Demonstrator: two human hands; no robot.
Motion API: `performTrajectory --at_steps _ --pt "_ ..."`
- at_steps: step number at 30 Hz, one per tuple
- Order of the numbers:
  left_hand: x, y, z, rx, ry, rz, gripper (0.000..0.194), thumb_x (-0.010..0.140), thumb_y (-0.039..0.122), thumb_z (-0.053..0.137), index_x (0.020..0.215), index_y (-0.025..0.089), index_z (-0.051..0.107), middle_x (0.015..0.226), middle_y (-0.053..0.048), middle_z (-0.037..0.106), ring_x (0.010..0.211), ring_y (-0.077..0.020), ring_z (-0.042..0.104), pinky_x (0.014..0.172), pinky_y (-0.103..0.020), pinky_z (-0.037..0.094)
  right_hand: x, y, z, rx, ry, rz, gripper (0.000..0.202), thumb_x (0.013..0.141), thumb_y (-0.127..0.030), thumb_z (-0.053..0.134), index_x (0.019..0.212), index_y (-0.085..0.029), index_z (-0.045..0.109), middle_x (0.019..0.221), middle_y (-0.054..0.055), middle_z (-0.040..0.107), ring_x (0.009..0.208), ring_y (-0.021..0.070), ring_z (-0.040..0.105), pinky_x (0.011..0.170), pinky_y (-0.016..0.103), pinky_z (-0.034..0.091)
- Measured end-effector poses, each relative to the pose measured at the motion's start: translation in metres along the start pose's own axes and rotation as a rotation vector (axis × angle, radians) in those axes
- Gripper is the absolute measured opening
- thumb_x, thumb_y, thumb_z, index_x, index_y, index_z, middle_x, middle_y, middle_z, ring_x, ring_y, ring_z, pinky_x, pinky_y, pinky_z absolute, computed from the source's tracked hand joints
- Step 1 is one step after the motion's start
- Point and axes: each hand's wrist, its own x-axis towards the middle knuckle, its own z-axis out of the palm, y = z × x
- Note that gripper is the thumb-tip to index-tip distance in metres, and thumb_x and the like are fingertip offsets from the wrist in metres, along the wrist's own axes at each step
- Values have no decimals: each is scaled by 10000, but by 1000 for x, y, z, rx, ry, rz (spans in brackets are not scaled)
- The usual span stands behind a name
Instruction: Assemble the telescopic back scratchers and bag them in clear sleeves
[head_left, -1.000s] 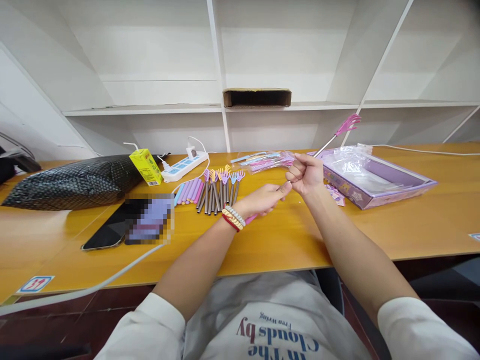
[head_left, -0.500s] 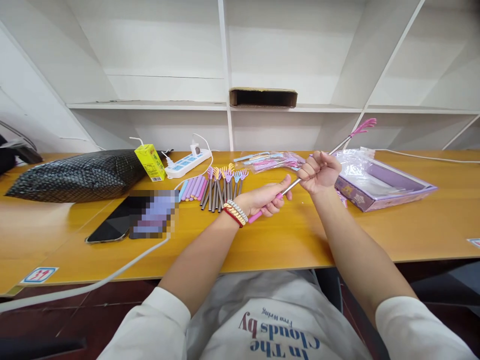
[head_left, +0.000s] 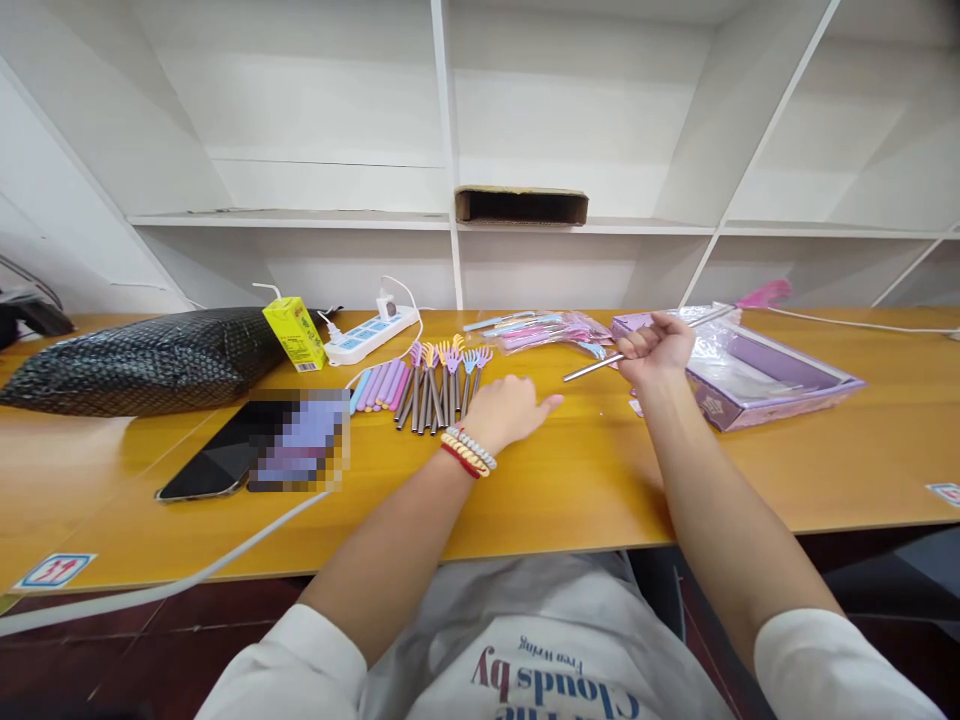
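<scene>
My right hand [head_left: 657, 350] is closed around a metal rod [head_left: 592, 368] whose pink claw-shaped head [head_left: 765, 293] points to the far right; the rod's near end is bare metal. My left hand [head_left: 514, 408] hangs over the table with its thumb out, its other fingers turned down and mostly hidden. Just left of it lie several metal rods with coloured claw heads [head_left: 450, 380], and beside them a row of pastel tubes [head_left: 382, 385]. Behind, plastic-wrapped claw sticks [head_left: 544, 328] lie in a pile.
A purple box [head_left: 787, 395] with clear plastic stands at the right. Toward the left are a yellow drink carton [head_left: 295, 333], a white power strip [head_left: 371, 335], a black wrapped parcel [head_left: 157, 355], a dark phone [head_left: 217, 460] and a cable. Shelves with a cardboard box [head_left: 521, 206] rise behind.
My left hand has come off the rod and moved slightly left. The pink handle no longer shows on the rod's near end. My right hand has shifted slightly right with the rod.
</scene>
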Motion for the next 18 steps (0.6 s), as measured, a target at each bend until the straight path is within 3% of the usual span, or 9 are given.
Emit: performTrajectory --at_steps 2,4,8,11,13,15,18 --pt "2 -12 -1 -15 14 -27 699 809 718 233 904 148 625 856 -155 643 805 -283 620 667 -345 419 7 -8 -7 16 80 -35 379 704 -165 457 591 -198 97 436 -86 39 317 67 71 288 215 114" --pt "4 -19 0 -68 56 -33 691 829 699 205 954 157 616 853 -135 647 800 -261 616 663 -330 413 9 -8 -11 21 61 -11 385 724 -208 467 588 -201 107 425 -89 56 317 67 81 292 216 119" --pt "2 -12 9 -150 95 82 628 873 638 188 1030 189 597 832 -94 652 780 -227 609 661 -309 396 -9 19 -4 -11 -196 137 397 763 -336 491 554 -203 180 405 -85 153 325 62 157 316 208 191" --pt "0 -2 18 -125 92 183 552 914 547 199 926 186 616 833 -94 651 781 -218 604 657 -300 376 -28 44 6 -61 -394 239 416 798 -452 470 537 -199 267 414 -68 227 344 66 238 354 212 272" --pt "0 0 20 -106 69 203 525 925 506 216 854 177 619 810 -98 650 740 -210 596 634 -297 358 -34 51 8 -98 -455 273 443 798 -550 444 550 -198 339 429 -56 282 367 77 300 383 228 322" --pt "1 -3 18 -127 48 199 532 923 509 222 790 177 615 748 -89 639 674 -195 576 597 -291 331 -33 48 8 -111 -447 267 486 775 -651 401 600 -198 419 469 -30 367 420 104 397 415 254 370" --pt "3 -13 9 -199 13 212 560 904 546 240 643 179 573 608 -55 576 556 -157 496 541 -284 272 -18 32 0 -25 -322 149 580 737 -752 316 697 -195 472 560 4 463 517 137 499 452 276 415"
